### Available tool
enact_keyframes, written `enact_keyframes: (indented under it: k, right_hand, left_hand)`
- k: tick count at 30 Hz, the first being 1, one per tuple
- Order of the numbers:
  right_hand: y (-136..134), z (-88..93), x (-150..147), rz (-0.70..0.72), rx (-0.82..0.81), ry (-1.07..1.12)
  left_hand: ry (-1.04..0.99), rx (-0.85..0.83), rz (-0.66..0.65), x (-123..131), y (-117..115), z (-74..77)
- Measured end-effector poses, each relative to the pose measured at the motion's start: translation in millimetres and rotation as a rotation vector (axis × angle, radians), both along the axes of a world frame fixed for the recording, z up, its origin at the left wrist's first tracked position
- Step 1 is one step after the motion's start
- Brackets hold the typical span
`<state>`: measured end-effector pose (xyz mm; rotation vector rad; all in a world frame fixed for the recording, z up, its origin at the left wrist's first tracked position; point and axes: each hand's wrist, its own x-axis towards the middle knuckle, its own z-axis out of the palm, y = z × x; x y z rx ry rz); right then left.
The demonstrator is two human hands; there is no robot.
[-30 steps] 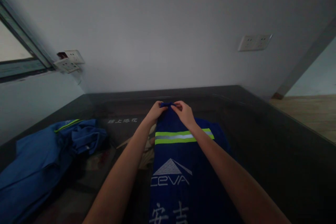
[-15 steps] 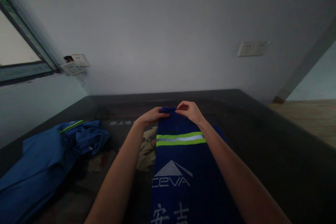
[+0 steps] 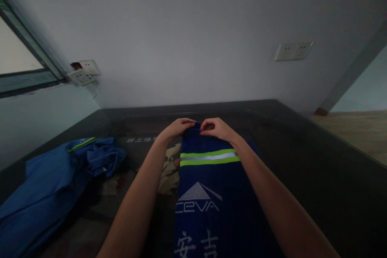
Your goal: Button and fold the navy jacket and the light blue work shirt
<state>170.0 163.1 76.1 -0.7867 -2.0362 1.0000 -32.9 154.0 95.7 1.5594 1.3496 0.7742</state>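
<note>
A dark blue work jacket (image 3: 208, 181) lies folded into a long strip in front of me. It bears a yellow-green and silver reflective band, a white pyramid logo with "CEVA" and white characters below. At its far end, my left hand (image 3: 177, 127) pinches the left corner of the cloth between thumb and fingers. Just right of it, my right hand (image 3: 218, 128) is closed on the same far edge, thumb and fingertips together at the fabric. The exact grip of the right fingertips is small and dim.
The dark table (image 3: 302, 177) has printed pictures and characters on its surface. Another blue garment (image 3: 51, 185) with a yellow-green stripe lies crumpled at left. Behind stands a grey wall (image 3: 187, 40) with a socket (image 3: 294, 51) at right and loose sockets (image 3: 83, 73) at left.
My left fingers have shifted slightly right and up along the jacket's far edge. My right hand has moved slightly, its thumb now lower on the cloth. The jacket's body stays in place.
</note>
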Motion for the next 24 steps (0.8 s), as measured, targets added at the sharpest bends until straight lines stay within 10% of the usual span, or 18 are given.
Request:
enact_keyframes:
  k: [11,24]
  right_hand:
    - [5.7,-14.0,-6.4,-0.014,0.047,-0.066]
    - [11.7,-17.9,-4.9,-0.165,0.249,-0.037]
  left_hand:
    - [0.322,0.368,0.139,0.1,19.3,-14.5]
    - [0.058,0.308,0.179,0.1,22.1,-17.9]
